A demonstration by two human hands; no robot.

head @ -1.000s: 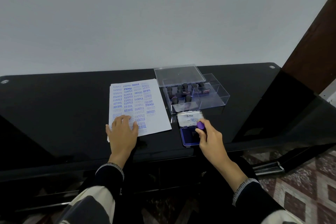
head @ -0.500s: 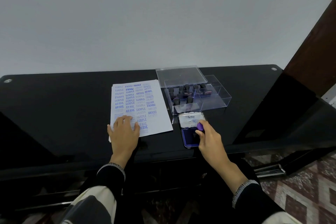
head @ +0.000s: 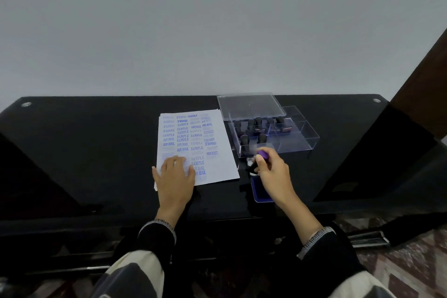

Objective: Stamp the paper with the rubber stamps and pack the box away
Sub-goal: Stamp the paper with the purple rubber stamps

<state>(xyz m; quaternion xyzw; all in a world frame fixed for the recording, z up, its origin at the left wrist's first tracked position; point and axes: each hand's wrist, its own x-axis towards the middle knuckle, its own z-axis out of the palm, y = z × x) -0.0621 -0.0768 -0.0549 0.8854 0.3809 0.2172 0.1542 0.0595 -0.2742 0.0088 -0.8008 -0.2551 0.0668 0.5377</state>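
Black glossy table [head: 96,152]. My left hand [head: 175,175] lay flat on paper [head: 217,167], near-left corner. My right hand [head: 273,173] pinched purple stamp [head: 263,154] above ink pad [head: 257,192]; paper lay left of stamp.

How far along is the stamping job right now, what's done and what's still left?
Well along: the paper already carries rows of blue prints like SAMPLE and AIR MAIL. In hand: the left hand lies flat on the sheet while the right hand grips a purple-topped stamp above the ink pad. Left: the clear box is open, its lid off behind it.
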